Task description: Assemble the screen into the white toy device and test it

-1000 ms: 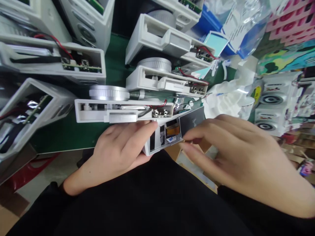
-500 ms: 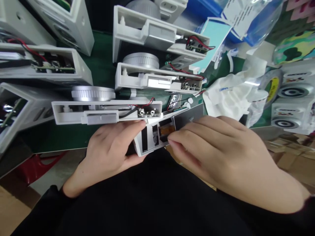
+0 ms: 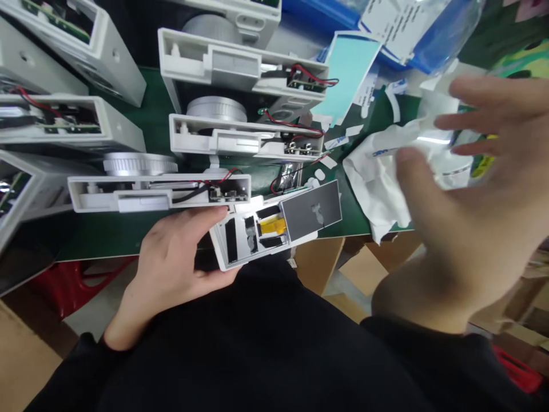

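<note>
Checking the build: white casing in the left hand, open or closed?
Open: the white casing has no cover over its insides, so the yellow strip and the red and black wires show.

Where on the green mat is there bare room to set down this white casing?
Bare green mat shows below the lowest casing, left of your left hand. A narrower patch lies between the held casing and the white wrap. Casings crowd the upper left.
</note>
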`<state>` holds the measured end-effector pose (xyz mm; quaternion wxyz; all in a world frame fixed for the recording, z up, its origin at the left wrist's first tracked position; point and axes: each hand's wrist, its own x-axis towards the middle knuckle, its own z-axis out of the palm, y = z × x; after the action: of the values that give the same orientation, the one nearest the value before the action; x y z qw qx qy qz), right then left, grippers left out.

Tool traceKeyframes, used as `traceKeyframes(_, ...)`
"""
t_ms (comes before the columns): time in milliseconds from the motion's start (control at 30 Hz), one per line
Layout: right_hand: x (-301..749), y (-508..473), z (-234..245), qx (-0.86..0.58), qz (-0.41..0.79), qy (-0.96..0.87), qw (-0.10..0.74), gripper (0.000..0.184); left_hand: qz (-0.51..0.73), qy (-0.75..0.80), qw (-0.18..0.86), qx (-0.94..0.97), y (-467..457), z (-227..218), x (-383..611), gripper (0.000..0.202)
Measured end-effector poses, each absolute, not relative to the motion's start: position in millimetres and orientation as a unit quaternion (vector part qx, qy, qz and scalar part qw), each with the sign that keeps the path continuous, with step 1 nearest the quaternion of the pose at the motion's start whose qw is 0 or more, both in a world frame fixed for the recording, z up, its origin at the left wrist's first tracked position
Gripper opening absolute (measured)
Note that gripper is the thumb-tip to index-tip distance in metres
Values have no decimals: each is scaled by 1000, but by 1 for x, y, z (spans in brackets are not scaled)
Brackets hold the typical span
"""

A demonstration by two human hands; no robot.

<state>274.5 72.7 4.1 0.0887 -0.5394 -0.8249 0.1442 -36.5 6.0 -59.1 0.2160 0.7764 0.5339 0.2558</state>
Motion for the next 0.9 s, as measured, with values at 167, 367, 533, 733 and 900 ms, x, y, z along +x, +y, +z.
traceKeyframes(167,269,77,-6,-410,281,-861,107,75,248,554,240,758,5,-61,-36,51)
traceKeyframes(367,277,74,-23,-382,259,-880,115,60,249,553,283,743,2,-63,-42,65)
traceKeyframes(533,278,66,-21,-393,272,-871,116,67,255,545,279,748,0,-62,-44,75)
traceKeyframes(733,281,64,-27,-406,289,-856,140,60,250,526,268,767,4,-45,-37,74)
traceKeyframes(900,282,67,-22,-382,302,-856,176,53,219,523,166,807,-3,-21,-28,87)
